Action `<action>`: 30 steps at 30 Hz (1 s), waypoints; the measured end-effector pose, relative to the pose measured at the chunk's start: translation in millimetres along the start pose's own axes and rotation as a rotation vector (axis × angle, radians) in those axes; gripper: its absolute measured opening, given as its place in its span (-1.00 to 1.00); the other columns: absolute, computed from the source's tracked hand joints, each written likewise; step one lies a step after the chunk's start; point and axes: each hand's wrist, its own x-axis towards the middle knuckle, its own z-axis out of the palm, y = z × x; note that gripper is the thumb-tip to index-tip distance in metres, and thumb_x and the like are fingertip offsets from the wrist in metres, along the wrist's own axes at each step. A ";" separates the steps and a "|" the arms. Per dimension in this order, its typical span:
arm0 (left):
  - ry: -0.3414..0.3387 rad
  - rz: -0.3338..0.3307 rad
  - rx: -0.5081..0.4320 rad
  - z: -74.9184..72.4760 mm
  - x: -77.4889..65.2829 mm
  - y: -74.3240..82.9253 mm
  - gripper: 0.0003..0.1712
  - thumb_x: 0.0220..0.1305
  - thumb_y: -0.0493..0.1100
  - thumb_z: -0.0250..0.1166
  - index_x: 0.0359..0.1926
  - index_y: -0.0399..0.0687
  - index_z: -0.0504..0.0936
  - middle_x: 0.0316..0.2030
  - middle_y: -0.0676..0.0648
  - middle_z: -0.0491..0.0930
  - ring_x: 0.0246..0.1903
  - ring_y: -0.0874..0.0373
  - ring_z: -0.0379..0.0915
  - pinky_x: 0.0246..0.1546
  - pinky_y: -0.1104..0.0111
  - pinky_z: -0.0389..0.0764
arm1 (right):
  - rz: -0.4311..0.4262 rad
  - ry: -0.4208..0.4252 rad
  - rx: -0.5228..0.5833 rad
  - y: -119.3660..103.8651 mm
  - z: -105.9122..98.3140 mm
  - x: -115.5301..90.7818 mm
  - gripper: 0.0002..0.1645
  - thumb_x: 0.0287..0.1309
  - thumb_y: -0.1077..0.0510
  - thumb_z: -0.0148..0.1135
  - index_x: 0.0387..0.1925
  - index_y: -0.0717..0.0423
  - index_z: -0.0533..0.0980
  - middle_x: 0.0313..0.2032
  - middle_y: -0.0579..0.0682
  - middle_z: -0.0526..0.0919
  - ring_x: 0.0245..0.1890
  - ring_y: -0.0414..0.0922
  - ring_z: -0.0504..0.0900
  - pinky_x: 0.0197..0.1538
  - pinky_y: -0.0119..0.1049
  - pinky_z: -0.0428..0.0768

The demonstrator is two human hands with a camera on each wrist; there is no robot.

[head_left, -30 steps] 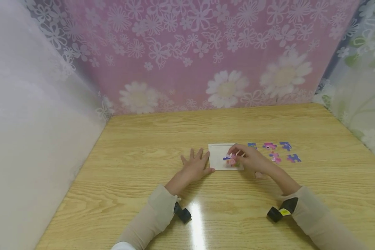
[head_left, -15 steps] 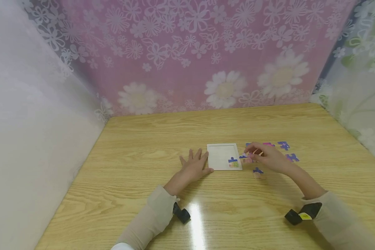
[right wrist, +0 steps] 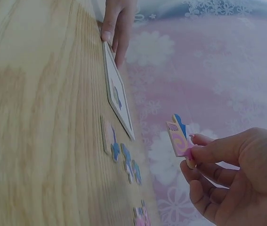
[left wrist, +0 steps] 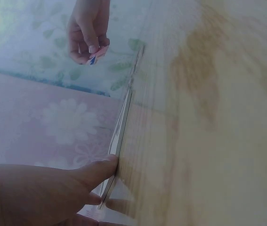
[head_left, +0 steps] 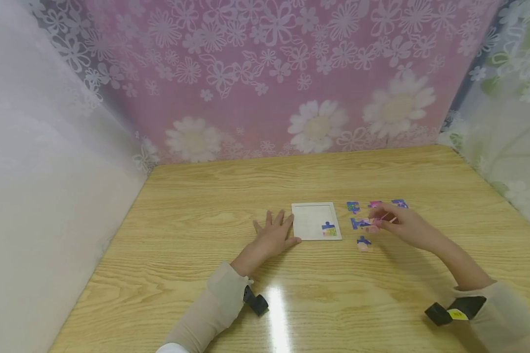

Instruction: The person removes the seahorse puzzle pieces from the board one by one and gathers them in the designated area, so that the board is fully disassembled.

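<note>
My right hand (head_left: 399, 223) pinches a pink and blue jigsaw piece (right wrist: 179, 140) between thumb and fingers, raised above the table. The same piece overlaps a blue piece (head_left: 355, 223) in the head view. My left hand (head_left: 271, 241) lies with spread fingers at the left edge of a white puzzle tray (head_left: 337, 215), its thumb on the rim in the left wrist view. One jigsaw piece (head_left: 329, 230), blue on top and yellow-green below, lies in the tray's lower right corner. The rest of the tray's floor is bare.
Right of the tray lie a blue-green piece (head_left: 353, 207), a pink piece (head_left: 374, 203), a purple-blue piece (head_left: 399, 202) and a blue and peach piece (head_left: 363, 244). The right hand hides part of this group. A flowered pink curtain (head_left: 247, 98) hangs behind the wooden table (head_left: 194, 211).
My right hand has carried the held piece from over the tray to the right, above the loose pieces. The piece in the tray's corner has come into sight. My left hand stays in place.
</note>
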 end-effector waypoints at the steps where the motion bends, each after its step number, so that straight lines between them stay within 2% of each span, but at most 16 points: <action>1: -0.001 0.001 -0.001 -0.2 -0.1 0.0 -0.17 0.26 0.30 -0.02 0.42 0.06 0.01 0.39 -0.18 -0.13 0.31 -0.29 -0.37 0.06 -0.34 -0.19 | -0.005 0.004 -0.005 2.0 -0.8 -1.4 -0.84 0.19 0.35 0.13 -0.18 0.20 0.50 -0.26 -0.01 0.57 -0.31 -0.10 0.53 -0.29 -0.28 0.50; 7: -0.002 0.000 -0.013 -1.3 -0.8 0.1 -0.17 0.26 0.29 -0.02 0.42 0.06 0.01 0.39 -0.18 -0.13 0.31 -0.30 -0.37 0.06 -0.34 -0.19 | -0.028 0.035 -0.026 11.5 -5.0 -10.5 -0.86 0.16 0.36 0.15 -0.22 0.17 0.51 -0.31 -0.04 0.59 -0.35 -0.20 0.53 -0.33 -0.32 0.51; 15: -0.002 0.003 -0.014 -2.5 -1.3 0.6 -0.17 0.26 0.28 -0.01 0.42 0.05 0.02 0.39 -0.19 -0.12 0.31 -0.30 -0.37 0.06 -0.34 -0.20 | 0.011 0.048 -0.047 22.9 -7.9 -23.5 -0.84 0.15 0.35 0.17 -0.20 0.20 0.52 -0.30 -0.03 0.58 -0.35 -0.30 0.51 -0.33 -0.33 0.52; 20: 0.000 0.004 -0.016 -2.5 -1.0 1.2 -0.17 0.25 0.28 0.00 0.42 0.06 0.01 0.39 -0.18 -0.12 0.31 -0.29 -0.37 0.06 -0.34 -0.20 | 0.019 0.051 -0.014 29.9 -8.4 -29.5 -0.83 0.11 0.40 0.17 -0.22 0.26 0.53 -0.32 0.01 0.60 -0.37 -0.32 0.51 -0.36 -0.37 0.52; 24: 0.001 0.004 -0.009 -2.2 -0.7 0.8 -0.17 0.25 0.29 -0.01 0.42 0.06 0.01 0.39 -0.18 -0.12 0.31 -0.29 -0.37 0.05 -0.34 -0.19 | 0.016 0.038 0.016 35.1 -6.9 -33.9 -0.82 0.10 0.42 0.16 -0.22 0.25 0.53 -0.33 0.01 0.59 -0.38 -0.30 0.51 -0.37 -0.37 0.51; 30: -0.002 0.005 -0.008 -3.0 -1.3 0.9 -0.17 0.25 0.29 0.00 0.42 0.06 0.02 0.38 -0.18 -0.11 0.31 -0.30 -0.36 0.05 -0.34 -0.18 | 0.065 -0.012 0.044 43.9 -3.5 -40.7 -0.76 0.15 0.41 0.12 -0.14 0.19 0.52 -0.29 0.00 0.57 -0.36 -0.26 0.50 -0.39 -0.35 0.49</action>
